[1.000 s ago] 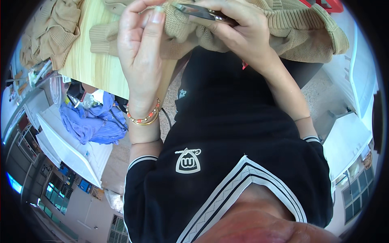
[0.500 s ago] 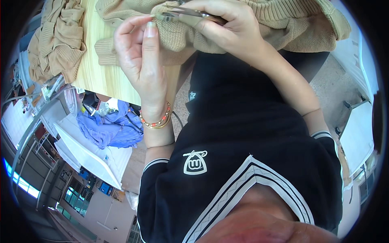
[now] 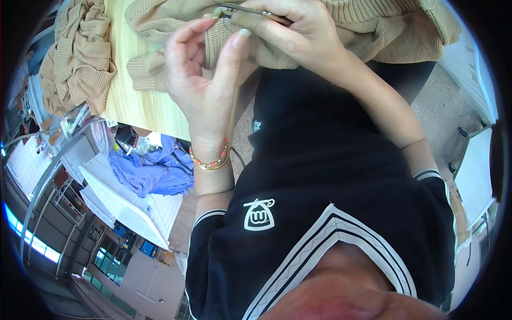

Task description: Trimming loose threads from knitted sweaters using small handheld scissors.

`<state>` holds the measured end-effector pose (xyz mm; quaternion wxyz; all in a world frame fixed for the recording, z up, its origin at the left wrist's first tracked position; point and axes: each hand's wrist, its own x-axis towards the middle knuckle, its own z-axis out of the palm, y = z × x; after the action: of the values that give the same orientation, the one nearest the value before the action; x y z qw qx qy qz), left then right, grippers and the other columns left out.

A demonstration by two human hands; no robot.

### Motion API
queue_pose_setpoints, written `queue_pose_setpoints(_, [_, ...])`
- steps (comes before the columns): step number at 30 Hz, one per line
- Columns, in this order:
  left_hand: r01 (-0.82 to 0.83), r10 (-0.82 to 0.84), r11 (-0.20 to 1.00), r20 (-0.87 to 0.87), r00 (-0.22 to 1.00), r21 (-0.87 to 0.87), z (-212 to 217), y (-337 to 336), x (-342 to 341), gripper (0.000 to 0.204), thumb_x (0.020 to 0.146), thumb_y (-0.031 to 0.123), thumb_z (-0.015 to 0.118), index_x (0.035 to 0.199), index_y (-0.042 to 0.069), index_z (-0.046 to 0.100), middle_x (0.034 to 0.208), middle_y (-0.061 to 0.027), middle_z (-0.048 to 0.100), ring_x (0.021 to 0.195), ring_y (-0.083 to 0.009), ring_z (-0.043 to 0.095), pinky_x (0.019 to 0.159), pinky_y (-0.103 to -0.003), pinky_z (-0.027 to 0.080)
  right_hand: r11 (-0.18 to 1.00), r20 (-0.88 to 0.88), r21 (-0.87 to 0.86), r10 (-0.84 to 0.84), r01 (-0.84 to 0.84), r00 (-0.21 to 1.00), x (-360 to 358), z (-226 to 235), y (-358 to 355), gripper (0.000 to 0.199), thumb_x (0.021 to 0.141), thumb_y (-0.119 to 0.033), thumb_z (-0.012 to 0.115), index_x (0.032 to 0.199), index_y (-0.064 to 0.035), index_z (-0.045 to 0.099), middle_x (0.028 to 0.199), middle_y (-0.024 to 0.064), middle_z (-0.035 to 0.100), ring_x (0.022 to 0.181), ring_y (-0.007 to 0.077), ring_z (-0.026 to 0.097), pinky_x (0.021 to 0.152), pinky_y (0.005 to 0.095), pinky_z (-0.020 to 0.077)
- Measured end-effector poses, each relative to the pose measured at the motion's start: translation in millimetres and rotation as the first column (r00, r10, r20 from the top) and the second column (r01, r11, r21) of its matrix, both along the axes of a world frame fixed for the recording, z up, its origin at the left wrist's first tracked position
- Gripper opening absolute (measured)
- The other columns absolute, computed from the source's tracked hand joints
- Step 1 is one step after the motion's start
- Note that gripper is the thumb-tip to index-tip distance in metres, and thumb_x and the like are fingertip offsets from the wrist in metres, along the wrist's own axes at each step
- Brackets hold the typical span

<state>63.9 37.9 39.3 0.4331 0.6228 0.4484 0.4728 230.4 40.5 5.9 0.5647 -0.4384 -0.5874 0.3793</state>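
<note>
A tan knitted sweater [image 3: 373, 29] lies across the table edge and my lap at the top of the view. My left hand [image 3: 205, 80] grips a ribbed part of it, with the index fingertip at the fabric edge and the thumb in front. The other fingers curl partly behind the knit. My right hand [image 3: 304, 32] is closed around slim metal thread snips [image 3: 261, 13], whose tips reach the fabric beside my left index finger. Whether the blades touch the yarn cannot be made out. A ribbed cuff [image 3: 146, 72] of tan knit rests left of my left hand.
Another heap of tan knitwear [image 3: 80, 58] lies at the left of the pale wooden table [image 3: 125, 104]. Below the table's edge, blue cloth [image 3: 154, 170] sits on a white tray-like surface [image 3: 125, 210]. A white panel on casters [image 3: 472, 176] stands at the right.
My left hand has shifted to the right and its thumb has moved away from the index finger. The snips sit slightly higher and further right at the fabric edge.
</note>
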Motion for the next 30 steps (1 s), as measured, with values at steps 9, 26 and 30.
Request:
queue_pose_setpoints(9, [-0.023, 0.084, 0.98, -0.3, 0.95, 0.2, -6.4, 8.3, -7.5, 0.018, 0.089, 0.004, 0.079, 0.105, 0.004, 0.071, 0.1, -0.0054, 0.058, 0.074, -0.008, 0.056, 0.067, -0.023, 0.048, 0.999, 0.021, -0.005, 0.034, -0.034, 0.999, 3.8, -2.7, 1.3, 0.015, 0.092, -0.002, 0.066, 0.104, 0.0011, 0.074, 0.08, 0.0119, 0.071, 0.069, 0.0167, 0.065, 0.062, 0.0298, 0.0507])
queue_pose_setpoints(26, [-0.031, 0.076, 0.991, -0.356, 0.932, 0.129, -21.1, 18.4, -18.0, 0.013, 0.101, 0.01, 0.066, 0.101, -0.002, 0.061, 0.098, -0.0064, 0.06, 0.074, -0.012, 0.061, 0.064, -0.026, 0.05, 0.986, 0.45, 0.164, -0.041, -0.038, 0.892, 27.8, 22.6, -18.1, 0.038, 0.089, -0.02, 0.077, 0.121, -0.0031, 0.068, 0.084, 0.01, 0.063, 0.071, 0.0259, 0.064, 0.063, 0.0328, 0.0509])
queue_pose_setpoints(30, [0.013, -0.006, 0.999, -0.214, 0.977, 0.033, -17.2, 16.0, -15.3, 0.016, 0.103, 0.011, 0.065, 0.113, -0.002, 0.062, 0.102, -0.0048, 0.066, 0.077, -0.0064, 0.06, 0.066, -0.02, 0.046, 0.901, 0.261, 0.434, -0.138, 0.012, 0.955, 18.3, -11.2, -7.7, 0.034, 0.088, -0.018, 0.077, 0.118, -0.0041, 0.069, 0.087, 0.0108, 0.065, 0.075, 0.0268, 0.065, 0.065, 0.0335, 0.0516])
